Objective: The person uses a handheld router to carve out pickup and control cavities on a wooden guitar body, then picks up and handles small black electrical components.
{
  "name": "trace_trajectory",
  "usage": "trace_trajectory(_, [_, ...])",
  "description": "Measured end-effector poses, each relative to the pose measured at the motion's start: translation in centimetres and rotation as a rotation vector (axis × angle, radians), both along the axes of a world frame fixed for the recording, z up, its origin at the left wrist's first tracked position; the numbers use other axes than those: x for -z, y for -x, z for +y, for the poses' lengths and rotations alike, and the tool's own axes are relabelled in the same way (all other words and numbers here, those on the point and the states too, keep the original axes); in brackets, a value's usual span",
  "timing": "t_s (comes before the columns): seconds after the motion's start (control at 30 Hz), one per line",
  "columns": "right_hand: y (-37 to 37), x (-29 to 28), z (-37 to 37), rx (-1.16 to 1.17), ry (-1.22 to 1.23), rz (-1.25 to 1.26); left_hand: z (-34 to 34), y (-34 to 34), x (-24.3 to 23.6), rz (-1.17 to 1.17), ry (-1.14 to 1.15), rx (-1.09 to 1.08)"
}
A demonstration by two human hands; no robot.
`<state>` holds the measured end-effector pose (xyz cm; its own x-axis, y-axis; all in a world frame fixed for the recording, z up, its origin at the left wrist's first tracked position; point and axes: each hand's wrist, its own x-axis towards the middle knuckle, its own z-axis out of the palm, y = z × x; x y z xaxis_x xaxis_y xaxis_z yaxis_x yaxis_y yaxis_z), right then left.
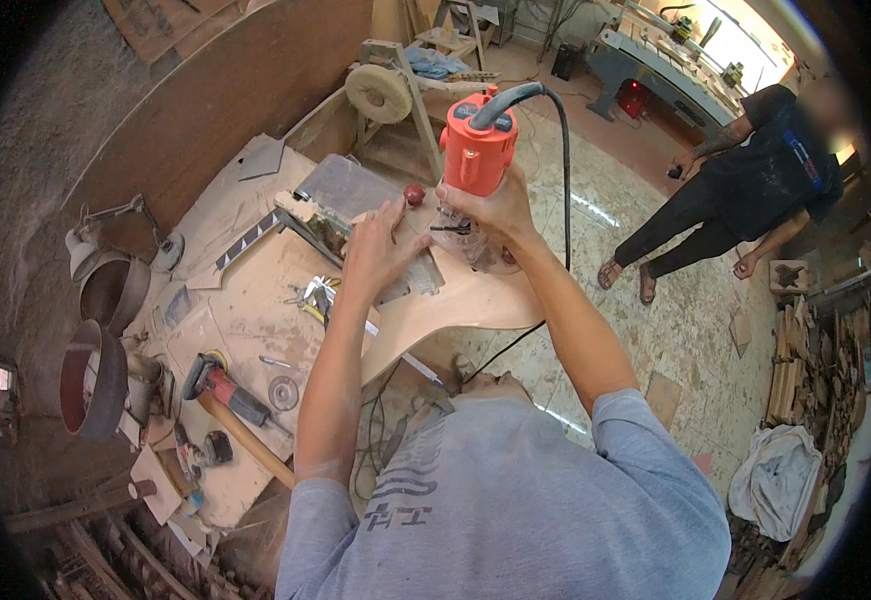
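My right hand (500, 210) is wrapped round the lower body of a red router (477, 152), which stands upright over the work. A thick black cord (563, 130) loops from its top down to the right. Beneath it is a pale wooden board (485, 297) with a curved edge and a cut-out pocket, perhaps a guitar body. My left hand (375, 245) lies on the work left of the router, fingers stretched forward and holding nothing. A dark red round knob (413, 195) sits just beyond its fingertips. The router bit's tip is too small to make out.
Left on the bench (245, 345) lie an angle grinder (227, 390), a loose disc (283, 393), a cordless drill (200, 452) and a metal clamp (317, 295). A sanding wheel (379, 93) stands beyond. Another person (745, 170) stands at the right, near a large machine table (645, 75).
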<state>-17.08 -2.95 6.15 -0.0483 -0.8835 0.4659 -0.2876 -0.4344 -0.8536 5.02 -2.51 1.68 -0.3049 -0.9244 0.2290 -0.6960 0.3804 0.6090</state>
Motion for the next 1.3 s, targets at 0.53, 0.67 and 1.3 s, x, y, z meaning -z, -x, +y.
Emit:
trace_trajectory(0.53, [-0.2,0.0,-0.2,-0.035,0.011,-0.050,0.3,0.1,-0.7,0.018,-0.021,-0.018])
trace_trajectory(0.67, [-0.4,-0.3,0.1,-0.008,0.037,0.017,0.1,-0.1,-0.4,0.027,-0.013,-0.011])
trace_trajectory(1.3, [-0.3,0.1,-0.4,-0.012,0.021,-0.003,0.0,0.0,-0.6,0.089,0.024,0.017])
